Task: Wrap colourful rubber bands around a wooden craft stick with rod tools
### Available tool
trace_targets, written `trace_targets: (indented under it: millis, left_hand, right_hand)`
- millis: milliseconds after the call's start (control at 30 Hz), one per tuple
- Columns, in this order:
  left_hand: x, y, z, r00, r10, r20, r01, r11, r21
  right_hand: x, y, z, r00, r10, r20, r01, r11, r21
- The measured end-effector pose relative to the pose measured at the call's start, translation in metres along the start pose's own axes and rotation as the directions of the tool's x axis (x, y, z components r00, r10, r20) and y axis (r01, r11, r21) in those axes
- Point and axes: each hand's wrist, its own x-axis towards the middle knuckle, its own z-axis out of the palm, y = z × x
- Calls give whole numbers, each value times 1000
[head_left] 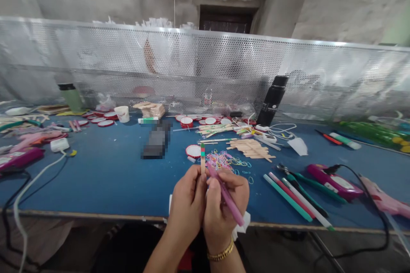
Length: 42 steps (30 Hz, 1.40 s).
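Head view: the left hand (188, 194) pinches a wooden stick (203, 160) upright over the table (112, 183); the right hand (226, 194) grips a pink pen (231, 204) just beside it. Coloured bands (203, 149) top the stick, wood below looks bare; plain sticks (251, 149) lie beyond.

Marker (229, 200) pink-purple; stick (203, 163) pale, banded green, red, teal; loose bands (221, 160) multicoloured; tabletop (109, 179) blue
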Motion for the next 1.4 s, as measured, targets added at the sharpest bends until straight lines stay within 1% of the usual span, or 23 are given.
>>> trace_targets:
  millis: [67, 233, 333, 567, 733, 900, 967, 1100, 1233, 1400]
  left_hand:
    - [0, 0, 0, 1000, -1, 1, 1, 1000, 10]
    - [-1, 0, 1, 1000, -13, 2, 12, 1000, 22]
    - [-1, 0, 1, 1000, -10, -5, 10, 999, 38]
    - [0, 0, 0, 1000, 4, -16, -3, 998, 60]
    - [0, 0, 0, 1000, -16, -16, 17, 998, 57]
    - [0, 1, 1, 1000, -20, -5, 20, 1000, 22]
    - [0, 1, 1, 1000, -22, -13, 22, 999, 31]
    - [1, 1, 1, 1000, -15, -22, 16, 998, 60]
    - [0, 1, 2, 1000, -14, -22, 15, 1000, 21]
    - [0, 1, 2, 999, -11, -36, 12, 1000, 24]
  right_hand:
    - [0, 1, 1, 1000, 11, -17, -11, 1000, 13]
    - [4, -1, 2, 997, -72, -6, 72, 997, -21]
    - [8, -5, 1, 996, -90, 26, 91, 996, -15]
    - [7, -5, 1, 997, -61, 48, 61, 998, 10]
    - [7, -5, 1, 996, -60, 67, 59, 998, 22]
    - [8, -5, 2, 996, -54, 73, 53, 999, 13]
    - [6, -4, 2, 998, -50, 48, 50, 999, 8]
    - [4, -1, 3, 998, -37, -41, 37, 999, -1]
    - [4, -3, 2, 998, -62, 7, 62, 998, 22]
    - [6, -5, 2, 996, -76, 45, 75, 996, 41]
